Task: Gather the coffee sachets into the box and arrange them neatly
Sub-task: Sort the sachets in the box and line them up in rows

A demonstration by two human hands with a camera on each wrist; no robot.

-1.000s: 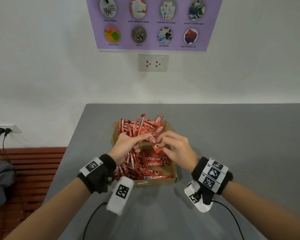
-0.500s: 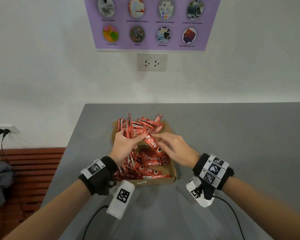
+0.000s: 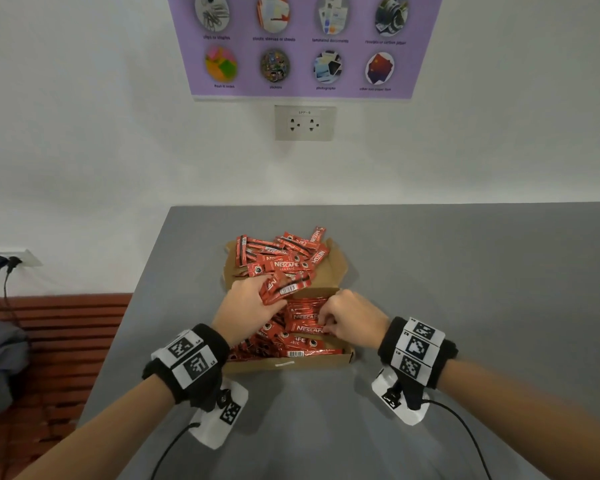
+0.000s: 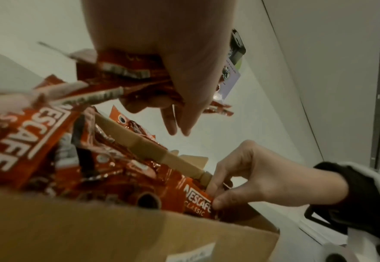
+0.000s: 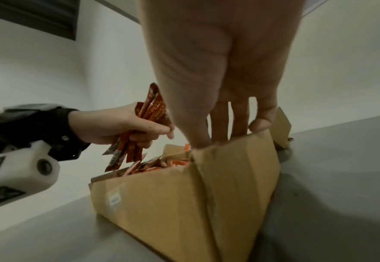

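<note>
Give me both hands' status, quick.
Left hand: grips a bunch of sachets.
Right hand: pinches one sachet inside the box.

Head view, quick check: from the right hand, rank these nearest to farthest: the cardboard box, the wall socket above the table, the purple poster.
1. Cardboard box: directly under the right hand, whose fingers reach inside it.
2. Wall socket: on the wall beyond the table's far edge, below the poster.
3. Purple poster: highest on the wall, above the socket.

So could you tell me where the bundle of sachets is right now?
In the head view, the left hand grips the bundle above the box, left of the right hand.
</note>
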